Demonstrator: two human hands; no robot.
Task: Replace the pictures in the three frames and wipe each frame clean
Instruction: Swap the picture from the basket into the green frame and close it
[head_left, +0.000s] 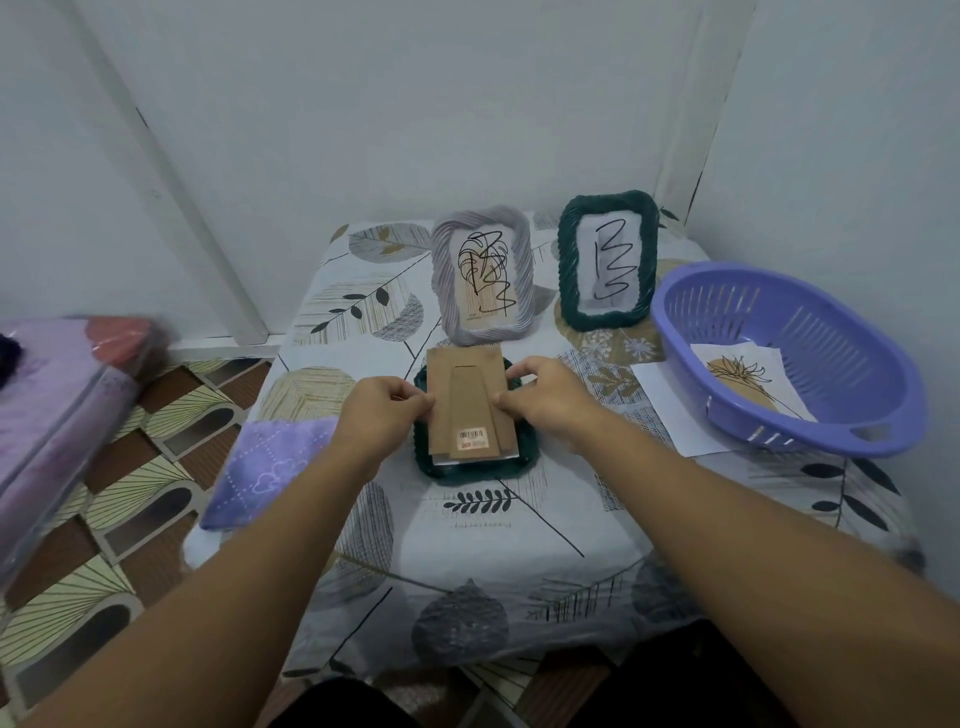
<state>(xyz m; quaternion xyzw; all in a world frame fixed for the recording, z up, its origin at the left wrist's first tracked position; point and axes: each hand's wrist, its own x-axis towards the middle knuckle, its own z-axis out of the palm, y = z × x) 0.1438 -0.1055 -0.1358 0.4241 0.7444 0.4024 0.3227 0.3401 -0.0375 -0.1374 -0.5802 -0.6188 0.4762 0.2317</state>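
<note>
A dark green frame lies face down at the table's middle. Its brown cardboard backing board, with a barcode sticker, sits skewed on top, a white sheet edge showing under it. My left hand pinches the board's left edge and my right hand pinches its right edge. Behind stand a grey-lilac frame holding a scribbled-over leaf drawing and another dark green frame with a black scribble on white paper. A purple cloth lies left of my left forearm.
A purple plastic basket at the right holds a leaf picture; a white paper sheet lies partly under it. White walls close the table's back and right. A plastic-covered purple bundle sits on the patterned floor at the left.
</note>
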